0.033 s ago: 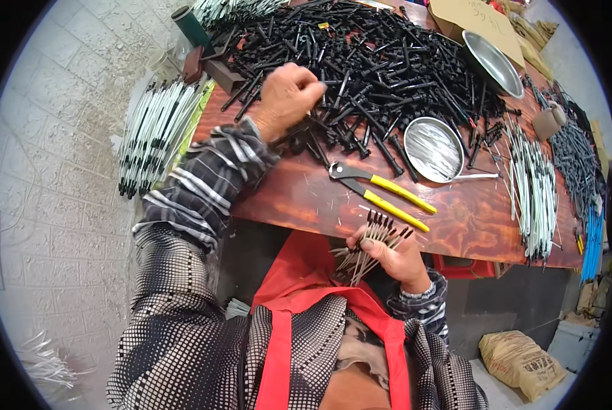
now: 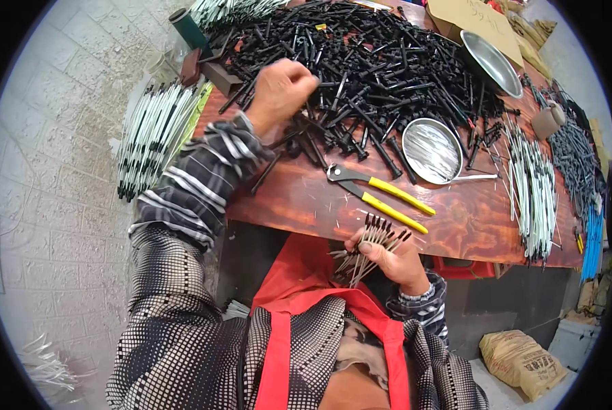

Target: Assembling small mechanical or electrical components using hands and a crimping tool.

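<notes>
Reddish wooden bench (image 2: pixel 306 198) takes up most of the view, and it's buried under a huge pile of black rods (image 2: pixel 388 61) toward the far side. Left hand (image 2: pixel 278 92) is reaching into the near edge of that pile, fingers curled down and pinching at a rod or two, though exactly which one is hard to tell. Right hand (image 2: pixel 391 256) sits just off the near edge of the bench, closed around a bundle (image 2: pixel 367 249) of those rods fanned out with the black tips pointing up. Yellow-handled pliers (image 2: pixel 378 195) lie on the bench between the two hands, untouched. Just past them is a round metal dish (image 2: pixel 431 150), with a bigger metal bowl (image 2: pixel 492 63) further back. White rods (image 2: pixel 533 191) are stacked at the right, and more of them (image 2: pixel 152 137) hang off the left.
</notes>
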